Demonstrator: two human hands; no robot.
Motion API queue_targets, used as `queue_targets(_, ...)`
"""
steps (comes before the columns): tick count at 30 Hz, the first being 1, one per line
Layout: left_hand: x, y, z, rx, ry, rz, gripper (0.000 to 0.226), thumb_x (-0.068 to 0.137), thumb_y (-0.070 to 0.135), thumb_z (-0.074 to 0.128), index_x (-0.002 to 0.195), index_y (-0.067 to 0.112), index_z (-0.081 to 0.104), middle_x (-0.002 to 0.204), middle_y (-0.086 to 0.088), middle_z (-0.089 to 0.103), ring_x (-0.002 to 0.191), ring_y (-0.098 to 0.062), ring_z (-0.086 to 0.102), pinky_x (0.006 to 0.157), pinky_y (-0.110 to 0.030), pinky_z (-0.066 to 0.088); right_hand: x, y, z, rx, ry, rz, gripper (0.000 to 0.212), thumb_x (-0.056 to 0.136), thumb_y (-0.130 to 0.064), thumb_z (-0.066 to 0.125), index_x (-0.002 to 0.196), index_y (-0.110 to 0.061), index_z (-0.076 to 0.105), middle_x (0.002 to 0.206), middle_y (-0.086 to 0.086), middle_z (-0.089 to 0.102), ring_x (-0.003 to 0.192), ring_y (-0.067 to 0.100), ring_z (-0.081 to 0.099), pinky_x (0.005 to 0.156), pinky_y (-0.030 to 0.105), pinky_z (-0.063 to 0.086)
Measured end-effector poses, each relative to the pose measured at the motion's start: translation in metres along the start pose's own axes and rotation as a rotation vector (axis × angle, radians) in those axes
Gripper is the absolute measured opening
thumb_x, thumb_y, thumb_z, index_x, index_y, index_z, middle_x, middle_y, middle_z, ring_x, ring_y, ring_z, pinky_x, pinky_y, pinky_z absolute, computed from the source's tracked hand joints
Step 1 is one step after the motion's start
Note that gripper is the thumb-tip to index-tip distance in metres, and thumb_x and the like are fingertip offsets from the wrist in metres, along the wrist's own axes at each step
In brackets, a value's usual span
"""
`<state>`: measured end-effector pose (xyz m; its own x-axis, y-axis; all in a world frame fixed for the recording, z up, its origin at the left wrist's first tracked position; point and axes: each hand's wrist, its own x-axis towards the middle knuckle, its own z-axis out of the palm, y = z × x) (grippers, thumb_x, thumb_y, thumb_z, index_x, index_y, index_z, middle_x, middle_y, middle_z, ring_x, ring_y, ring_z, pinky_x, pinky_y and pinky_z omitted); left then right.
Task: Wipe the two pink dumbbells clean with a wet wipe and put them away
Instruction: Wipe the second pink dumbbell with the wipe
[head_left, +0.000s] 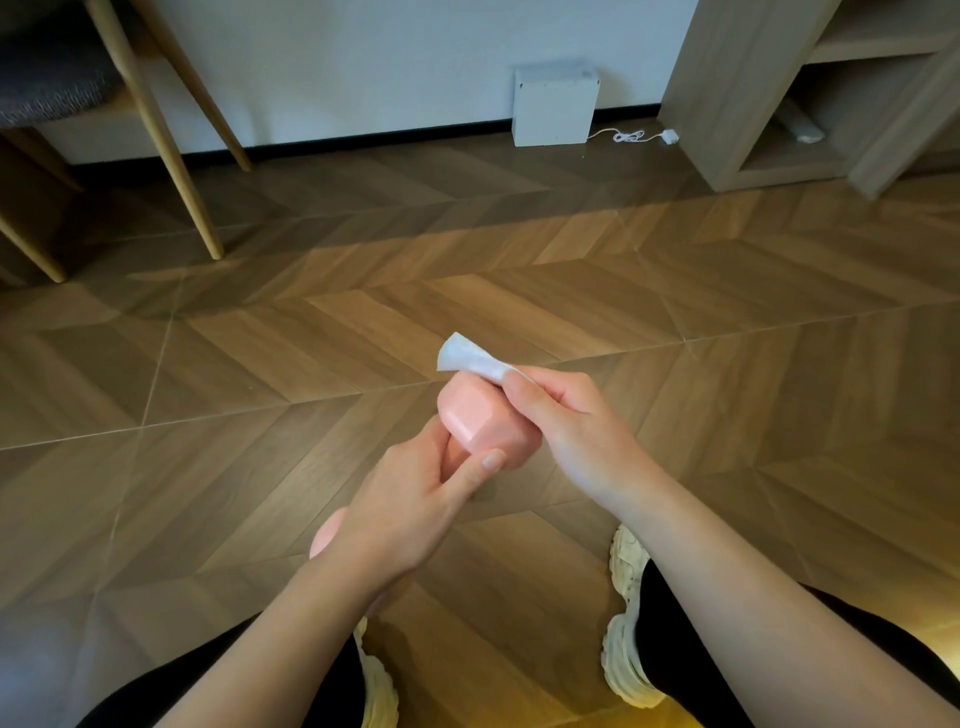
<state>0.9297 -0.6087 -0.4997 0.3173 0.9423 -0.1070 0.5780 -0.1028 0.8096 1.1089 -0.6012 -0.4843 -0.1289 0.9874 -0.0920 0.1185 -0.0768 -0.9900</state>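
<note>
One pink dumbbell (475, 421) in the left hand (410, 499) angles forward-right.

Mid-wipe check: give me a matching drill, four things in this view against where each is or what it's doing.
1. left hand
2. right hand
3. white box
4. white cable

A. lies on the floor, right of the box
B. grips the pink dumbbell
C. pinches the wet wipe
D. stands against the wall

Pairs: 1-B, 2-C, 3-D, 4-A
</note>
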Motion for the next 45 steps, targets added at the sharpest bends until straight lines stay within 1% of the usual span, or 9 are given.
queue_targets(5, 0.002, -0.002, 0.001, -0.014, 0.018, -0.038, 0.063, 0.069, 0.094, 0.029, 0.086, 0.038, 0.051, 0.075, 0.031, 0.062, 0.067, 0.002, 0.058, 0.056, -0.021, 0.038, -0.006, 0.005, -0.005, 0.034, 0.015, 0.004, 0.033, 0.103, -0.03, 0.045, 0.113, -0.02, 0.074, 0.102, -0.01, 0.072, 0.099, 0.003, 0.062, 0.091, 0.025, 0.044)
queue_targets(9, 0.003, -0.001, 0.004, 0.032, -0.035, -0.032, 0.067, 0.066, 0.099, 0.025, 0.091, 0.042, 0.05, 0.08, 0.027, 0.064, 0.075, 0.001, 0.059, 0.063, -0.03, 0.046, 0.001, 0.002, 0.001, 0.017, 0.033, 0.018, 0.039, 0.101, -0.032, 0.046, 0.097, -0.004, 0.073, 0.08, 0.006, 0.064, 0.078, 0.009, 0.055, 0.072, 0.024, 0.043)
queue_targets(12, 0.003, -0.001, 0.004, -0.011, -0.017, -0.06, 0.069, 0.066, 0.098, 0.026, 0.084, 0.037, 0.051, 0.075, 0.032, 0.064, 0.07, 0.004, 0.06, 0.058, -0.023, 0.039, -0.006, 0.005, 0.0, 0.051, 0.019, -0.049, 0.04, 0.099, -0.034, 0.045, 0.104, -0.005, 0.072, 0.097, 0.026, 0.068, 0.086, 0.024, 0.06, 0.081, 0.033, 0.047)
queue_targets(24, 0.005, -0.009, 0.002, -0.057, 0.019, -0.134, 0.056, 0.074, 0.086, 0.033, 0.079, 0.033, 0.051, 0.063, 0.029, 0.061, 0.055, 0.003, 0.057, 0.055, -0.021, 0.04, -0.012, 0.005, 0.005, 0.077, 0.015, -0.12, 0.042, 0.101, -0.022, 0.045, 0.07, -0.031, 0.071, 0.071, -0.022, 0.061, 0.075, -0.004, 0.055, 0.075, 0.012, 0.041)
queue_targets(27, 0.004, -0.005, 0.003, -0.061, 0.009, -0.099, 0.057, 0.074, 0.087, 0.033, 0.078, 0.032, 0.05, 0.061, 0.027, 0.062, 0.053, 0.003, 0.057, 0.051, -0.012, 0.04, -0.004, 0.003, 0.007, 0.028, 0.074, -0.04, 0.038, 0.105, -0.019, 0.046, 0.079, -0.016, 0.073, 0.073, -0.01, 0.06, 0.073, 0.004, 0.052, 0.074, 0.022, 0.04)
queue_targets(32, 0.005, -0.004, 0.007, -0.19, -0.011, -0.163, 0.067, 0.073, 0.086, 0.034, 0.083, 0.023, 0.057, 0.055, 0.02, 0.06, 0.046, 0.001, 0.052, 0.053, -0.019, 0.039, -0.009, 0.002, 0.013, 0.027, 0.015, -0.139, 0.04, 0.098, -0.029, 0.045, 0.069, -0.036, 0.071, 0.079, -0.021, 0.066, 0.088, 0.003, 0.059, 0.096, 0.036, 0.041)
queue_targets(35, 0.004, -0.005, 0.005, -0.241, 0.009, -0.195, 0.066, 0.073, 0.085, 0.036, 0.082, 0.022, 0.056, 0.054, 0.021, 0.058, 0.046, 0.001, 0.049, 0.052, -0.018, 0.038, -0.013, 0.002, 0.009, 0.021, 0.05, -0.164, 0.051, 0.101, -0.019, 0.042, 0.068, -0.045, 0.069, 0.068, -0.028, 0.061, 0.076, -0.008, 0.057, 0.086, 0.013, 0.039)
queue_targets(42, 0.003, -0.004, 0.012, -0.268, -0.022, -0.219, 0.071, 0.071, 0.09, 0.039, 0.082, 0.023, 0.059, 0.056, 0.017, 0.058, 0.045, -0.002, 0.048, 0.051, -0.021, 0.038, -0.005, 0.009, 0.01, 0.04, 0.048, -0.093, 0.038, 0.097, -0.027, 0.046, 0.066, -0.011, 0.06, 0.07, 0.001, 0.055, 0.073, 0.013, 0.051, 0.082, 0.032, 0.041)
queue_targets(45, 0.002, -0.007, 0.008, -0.449, 0.03, -0.318, 0.085, 0.063, 0.095, 0.045, 0.089, 0.016, 0.06, 0.056, 0.015, 0.053, 0.046, -0.008, 0.041, 0.045, -0.022, 0.034, -0.014, 0.014, 0.007, 0.046, 0.068, -0.122, 0.04, 0.097, -0.026, 0.045, 0.063, -0.029, 0.064, 0.062, -0.014, 0.053, 0.066, 0.0, 0.05, 0.079, 0.011, 0.039)
